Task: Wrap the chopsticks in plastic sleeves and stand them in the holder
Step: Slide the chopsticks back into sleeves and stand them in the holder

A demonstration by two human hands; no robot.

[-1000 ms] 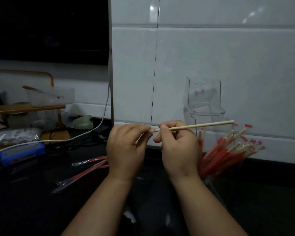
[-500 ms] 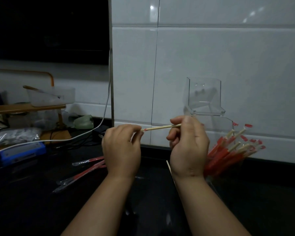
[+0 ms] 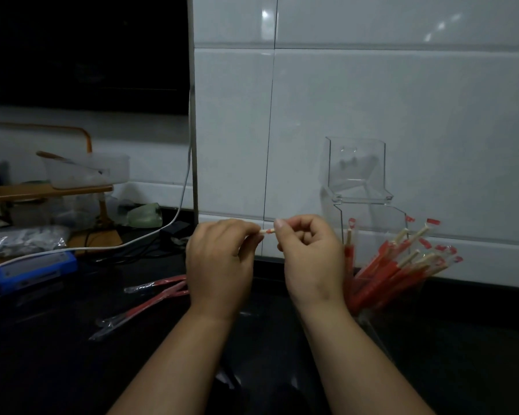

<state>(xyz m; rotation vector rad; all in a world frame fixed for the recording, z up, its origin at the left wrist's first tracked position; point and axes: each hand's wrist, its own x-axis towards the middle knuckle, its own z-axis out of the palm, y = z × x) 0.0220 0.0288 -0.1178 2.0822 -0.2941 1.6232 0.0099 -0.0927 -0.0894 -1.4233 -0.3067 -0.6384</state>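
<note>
Both hands are raised in front of the white tiled wall [image 3: 372,100], close together, above the dark worktop [image 3: 57,363]. Between them runs a short stretch of a pale chopstick [image 3: 266,231], lying roughly level. The left hand [image 3: 219,265] pinches its left end with bunched fingertips. The right hand [image 3: 309,259] is clenched, its thumb and forefinger nipping the chopstick at the other side. The rest of the stick is hidden inside that fist. A touch of red shows on the stick right at the right thumb (I cannot tell whether that is the mouth of a sleeve).

Just right of the right hand, a bundle of wrapped chopsticks [image 3: 396,265] in red-printed plastic fans out up and to the right, pale tips poking from the tops. They stand in a clear holder [image 3: 369,323] whose wall is barely visible against the dark surface. Behind the bundle, against the wall, stands a taller clear box [image 3: 357,163] with a sloped upper part.

On the worktop left of the left hand lie a few loose red and clear sleeves [image 3: 150,301], flat and pointing towards the hands. Further left sit a blue object [image 3: 33,269] and a white cable [image 3: 180,205] that drops down beside the wall's edge. A translucent plastic tub [image 3: 87,170] rests on a wooden rack [image 3: 42,191] at the far left.
</note>
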